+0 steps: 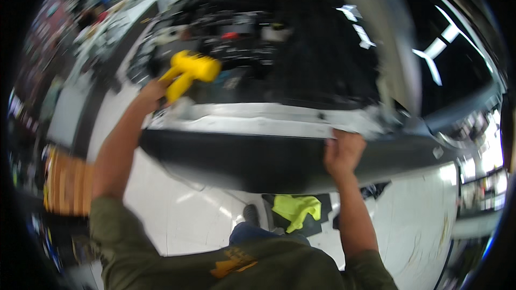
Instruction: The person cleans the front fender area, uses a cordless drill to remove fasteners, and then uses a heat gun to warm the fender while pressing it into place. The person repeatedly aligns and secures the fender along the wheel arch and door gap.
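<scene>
My left hand (154,92) is wrapped round a yellow gun-shaped tool (198,66), like a heat gun, held over the left part of a car's open engine bay (236,48). Its blunt barrel points to the right. My right hand (346,150) rests at the upper edge of the dark fender (236,156), its fingers curled at the pale strip (258,119) that runs along the bay. Whatever those fingers pinch is hidden. Motion blurs the picture, so fine detail is lost.
The raised hood (392,37) stands at the right, near the dark windshield (451,59). A bright yellow-green cloth (295,210) lies on a dark mat by my feet. At the left are a long cluttered bench (115,27) and an orange-brown slatted box (69,182).
</scene>
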A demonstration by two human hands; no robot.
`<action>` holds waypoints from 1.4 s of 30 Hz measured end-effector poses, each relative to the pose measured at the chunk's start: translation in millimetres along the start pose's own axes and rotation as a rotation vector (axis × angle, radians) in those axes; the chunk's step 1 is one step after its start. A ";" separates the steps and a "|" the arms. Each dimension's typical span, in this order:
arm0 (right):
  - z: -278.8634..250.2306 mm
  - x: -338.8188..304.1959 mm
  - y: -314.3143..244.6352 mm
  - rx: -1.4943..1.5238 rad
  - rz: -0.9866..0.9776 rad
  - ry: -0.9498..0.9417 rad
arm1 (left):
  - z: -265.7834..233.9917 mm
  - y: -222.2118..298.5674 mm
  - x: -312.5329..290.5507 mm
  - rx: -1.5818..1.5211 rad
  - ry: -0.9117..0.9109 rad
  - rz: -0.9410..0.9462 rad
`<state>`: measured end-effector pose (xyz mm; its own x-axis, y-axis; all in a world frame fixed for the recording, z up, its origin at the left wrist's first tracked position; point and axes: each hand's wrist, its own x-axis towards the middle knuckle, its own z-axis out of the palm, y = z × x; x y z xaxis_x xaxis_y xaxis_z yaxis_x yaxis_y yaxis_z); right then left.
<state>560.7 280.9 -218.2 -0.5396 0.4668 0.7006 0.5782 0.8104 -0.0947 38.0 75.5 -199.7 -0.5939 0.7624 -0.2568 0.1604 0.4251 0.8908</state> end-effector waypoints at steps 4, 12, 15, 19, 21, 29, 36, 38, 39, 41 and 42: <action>0.7 9.3 2.8 0.127 -0.053 0.096 | -9.9 10.5 -12.0 0.435 0.005 0.015; -116.8 23.8 96.3 0.676 0.082 -0.077 | 36.7 11.0 -32.5 0.421 0.277 -0.018; -166.2 46.1 178.0 0.663 0.137 -0.051 | 16.8 -18.6 -37.2 0.816 0.412 0.196; -164.7 66.6 268.0 0.400 -0.200 -0.183 | 70.8 6.0 -85.3 1.104 0.748 0.218; -157.8 82.3 281.0 0.340 -0.400 -0.247 | 111.2 11.3 -120.5 1.069 0.829 0.341; -125.3 126.4 308.5 0.310 -0.796 -0.288 | 414.5 74.0 -202.1 0.801 0.741 0.475; -117.7 133.6 309.7 0.305 -1.040 -0.179 | 466.9 62.5 -168.9 0.694 1.115 0.470; -117.1 127.3 305.4 0.306 -1.060 -0.151 | 472.2 58.8 -166.3 0.730 1.191 0.464; -119.5 123.4 305.9 0.280 -1.052 -0.149 | 474.3 62.3 -166.4 0.722 1.197 0.460; -120.3 115.7 304.5 0.232 -1.038 -0.144 | 477.5 62.5 -165.7 0.708 1.194 0.448; -118.7 113.5 302.8 0.247 -1.020 -0.116 | 476.1 65.1 -165.9 0.704 1.194 0.447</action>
<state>747.1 537.2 -83.3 -0.7628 -0.4560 0.4585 -0.3163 0.8816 0.3504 522.3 209.0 -277.5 -0.6239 0.1909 0.7578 0.6410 0.6797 0.3566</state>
